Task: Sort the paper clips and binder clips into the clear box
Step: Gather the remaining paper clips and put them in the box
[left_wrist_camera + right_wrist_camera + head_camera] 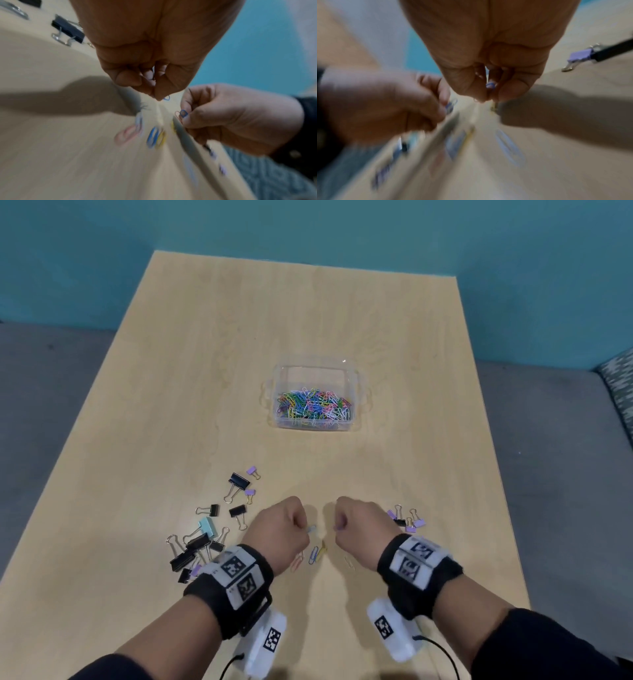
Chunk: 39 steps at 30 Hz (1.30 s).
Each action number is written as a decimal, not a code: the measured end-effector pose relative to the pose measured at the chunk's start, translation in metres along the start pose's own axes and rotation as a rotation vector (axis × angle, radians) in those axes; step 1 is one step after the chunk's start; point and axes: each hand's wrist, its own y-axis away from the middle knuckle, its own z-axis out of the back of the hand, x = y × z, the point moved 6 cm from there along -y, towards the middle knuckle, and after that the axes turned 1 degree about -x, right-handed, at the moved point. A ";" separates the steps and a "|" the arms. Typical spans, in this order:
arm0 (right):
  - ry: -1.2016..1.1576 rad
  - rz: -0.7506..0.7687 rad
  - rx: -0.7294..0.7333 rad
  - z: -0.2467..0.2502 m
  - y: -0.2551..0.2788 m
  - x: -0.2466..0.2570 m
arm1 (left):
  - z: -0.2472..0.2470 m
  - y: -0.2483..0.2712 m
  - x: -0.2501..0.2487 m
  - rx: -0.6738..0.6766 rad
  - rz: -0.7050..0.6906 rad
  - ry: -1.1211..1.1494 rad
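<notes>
We judge the sort partly done: the clear box (356,371) mid-table already holds a heap of coloured paper clips (313,407), while a few loose paper clips (313,554) and both scatters of binder clips (205,537) lie outside it. Our left hand (282,525) and right hand (359,523) each pinch clips in curled fingers above the loose ones. Everything rests on a pale wood table (239,337), with grey floor and a teal wall beyond.

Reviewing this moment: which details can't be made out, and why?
- Clips held in left hand: curled fingers hide the count; left wrist view shows only a blue loop.
- Right hand grip: purple-striped paper clip partly covered by fingers.
- Loose paper clips: motion blur smears them in both wrist views.
- Clear box: paper clips inside too small to count.
</notes>
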 end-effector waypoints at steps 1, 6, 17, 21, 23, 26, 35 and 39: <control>-0.142 -0.054 -0.051 0.013 -0.005 -0.005 | 0.011 -0.006 -0.002 -0.029 0.001 0.036; -0.301 -0.027 -0.412 0.117 -0.042 0.008 | 0.096 -0.053 -0.049 -0.295 -0.183 0.019; -0.064 0.163 -0.553 0.203 -0.062 0.061 | 0.173 -0.075 -0.108 -0.467 -0.323 0.028; -0.066 0.148 -0.381 0.132 -0.007 0.032 | 0.120 -0.021 -0.064 -0.293 -0.260 -0.007; -0.001 0.059 -0.194 0.071 0.018 0.006 | 0.068 0.004 -0.024 -0.094 -0.117 -0.135; 0.069 -0.096 0.014 -0.004 0.053 -0.022 | 0.007 0.037 0.028 0.069 0.032 -0.166; 0.154 -0.028 -0.159 -0.037 0.051 -0.019 | -0.023 0.036 0.024 -0.047 -0.237 -0.289; 0.271 0.098 -0.084 -0.031 0.030 -0.018 | -0.023 0.023 0.013 0.018 -0.374 -0.465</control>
